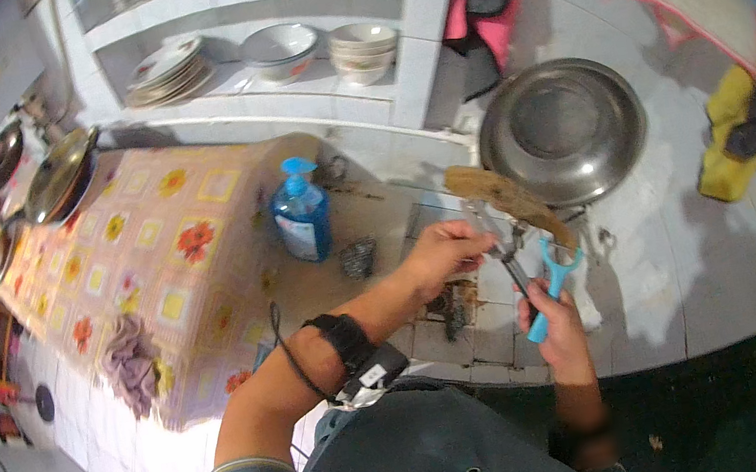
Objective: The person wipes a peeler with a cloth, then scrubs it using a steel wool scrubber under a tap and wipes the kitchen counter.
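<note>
My right hand (556, 319) is closed around the light-blue handle of a Y-shaped peeler (555, 275) and the dark handle of a metal utensil (513, 266), perhaps a knife. My left hand (451, 250) is at the upper metal part of that utensil, fingers bent and thumb and forefinger together; blur hides whether they grip it. Just beyond both hands is a long brown piece (509, 200), its material unclear, beside a round steel basin (563, 129). A blue pump bottle (301, 211) stands left of my left hand, with a dark scouring pad (358, 258) near it.
A tiled shelf (255, 114) at the back holds plates (170, 72) and bowls (364, 53). Flower-patterned cloth (166, 255) covers the surface at left, with a lidded pan (61, 178) and a crumpled rag (131, 364). A dirty tiled drain area (452, 306) lies below my hands. Yellow-and-dark cloth (725, 159) lies right.
</note>
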The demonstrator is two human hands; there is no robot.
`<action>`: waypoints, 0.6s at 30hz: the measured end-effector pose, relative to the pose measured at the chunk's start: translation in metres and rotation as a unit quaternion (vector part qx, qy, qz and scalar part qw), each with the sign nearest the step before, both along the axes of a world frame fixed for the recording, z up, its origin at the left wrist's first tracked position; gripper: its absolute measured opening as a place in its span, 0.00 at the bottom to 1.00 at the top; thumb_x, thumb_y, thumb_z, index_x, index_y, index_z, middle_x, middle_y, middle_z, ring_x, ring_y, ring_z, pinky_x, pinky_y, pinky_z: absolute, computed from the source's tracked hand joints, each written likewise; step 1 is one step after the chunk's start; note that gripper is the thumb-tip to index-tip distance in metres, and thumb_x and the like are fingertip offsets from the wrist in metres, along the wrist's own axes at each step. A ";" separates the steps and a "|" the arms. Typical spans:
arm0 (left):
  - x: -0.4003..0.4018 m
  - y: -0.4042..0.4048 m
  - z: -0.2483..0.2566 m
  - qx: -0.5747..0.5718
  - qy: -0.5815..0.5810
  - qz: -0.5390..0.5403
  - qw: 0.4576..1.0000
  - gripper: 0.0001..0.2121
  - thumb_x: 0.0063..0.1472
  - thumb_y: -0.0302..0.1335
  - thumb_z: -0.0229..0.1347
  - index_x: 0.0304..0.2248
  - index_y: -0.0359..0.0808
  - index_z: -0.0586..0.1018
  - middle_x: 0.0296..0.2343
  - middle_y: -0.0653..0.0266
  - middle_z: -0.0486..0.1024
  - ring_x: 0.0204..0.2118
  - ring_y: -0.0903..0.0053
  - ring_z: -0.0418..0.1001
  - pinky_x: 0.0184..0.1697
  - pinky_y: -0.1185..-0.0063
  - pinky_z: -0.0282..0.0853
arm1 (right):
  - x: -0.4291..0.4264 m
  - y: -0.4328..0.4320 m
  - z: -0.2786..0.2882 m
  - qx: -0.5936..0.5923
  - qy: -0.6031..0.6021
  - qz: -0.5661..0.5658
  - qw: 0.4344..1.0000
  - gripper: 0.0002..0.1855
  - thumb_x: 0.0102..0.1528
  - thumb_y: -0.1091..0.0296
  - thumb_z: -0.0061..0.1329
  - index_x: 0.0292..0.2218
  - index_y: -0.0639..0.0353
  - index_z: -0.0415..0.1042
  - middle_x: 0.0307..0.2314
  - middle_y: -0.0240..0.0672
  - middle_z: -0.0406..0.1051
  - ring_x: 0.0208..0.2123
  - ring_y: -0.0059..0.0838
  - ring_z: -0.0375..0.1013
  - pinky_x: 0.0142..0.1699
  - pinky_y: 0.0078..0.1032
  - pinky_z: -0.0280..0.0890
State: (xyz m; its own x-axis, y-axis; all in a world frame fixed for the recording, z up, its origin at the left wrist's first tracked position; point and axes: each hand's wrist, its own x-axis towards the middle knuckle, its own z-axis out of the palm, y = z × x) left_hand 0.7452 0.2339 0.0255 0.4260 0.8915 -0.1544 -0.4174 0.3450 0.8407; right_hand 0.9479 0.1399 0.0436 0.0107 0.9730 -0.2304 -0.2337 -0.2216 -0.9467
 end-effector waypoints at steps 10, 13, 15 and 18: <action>-0.023 0.016 0.003 -0.031 -0.026 0.027 0.999 0.07 0.58 0.30 0.57 0.23 0.44 0.73 0.20 0.76 0.72 0.21 0.88 0.69 0.27 0.85 0.66 | -0.016 -0.005 0.009 0.039 -0.020 -0.035 0.998 0.14 0.57 0.65 0.47 0.39 0.69 0.69 0.19 0.32 0.68 0.18 0.21 0.64 0.24 0.21 0.59; -0.023 0.013 -0.008 -0.032 -0.048 0.045 0.997 0.09 0.56 0.31 0.59 0.22 0.42 0.73 0.18 0.73 0.71 0.19 0.86 0.67 0.24 0.86 0.64 | -0.015 -0.003 -0.003 0.043 -0.096 -0.044 0.993 0.14 0.57 0.67 0.46 0.40 0.69 0.69 0.19 0.32 0.67 0.19 0.20 0.65 0.25 0.20 0.60; -0.027 0.014 -0.013 -0.046 -0.051 0.092 0.993 0.09 0.56 0.31 0.59 0.22 0.42 0.73 0.17 0.74 0.71 0.19 0.86 0.67 0.24 0.86 0.64 | -0.010 0.002 -0.015 0.060 -0.206 -0.025 0.976 0.14 0.56 0.69 0.46 0.41 0.69 0.68 0.20 0.31 0.67 0.20 0.20 0.65 0.25 0.19 0.61; -0.032 0.012 -0.010 -0.078 -0.056 0.119 0.988 0.11 0.58 0.32 0.58 0.20 0.44 0.71 0.17 0.75 0.70 0.20 0.84 0.67 0.25 0.84 0.64 | -0.013 0.002 -0.011 0.068 -0.123 -0.006 0.990 0.16 0.56 0.71 0.47 0.44 0.70 0.67 0.21 0.33 0.68 0.21 0.21 0.66 0.26 0.20 0.62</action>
State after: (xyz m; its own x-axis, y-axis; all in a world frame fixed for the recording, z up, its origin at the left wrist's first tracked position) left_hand 0.7128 0.2459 0.0159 0.2301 0.9375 -0.2612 -0.5895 0.3478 0.7290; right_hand 0.9349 0.1420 0.0322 0.0627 0.9943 -0.0862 0.0052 -0.0867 -0.9962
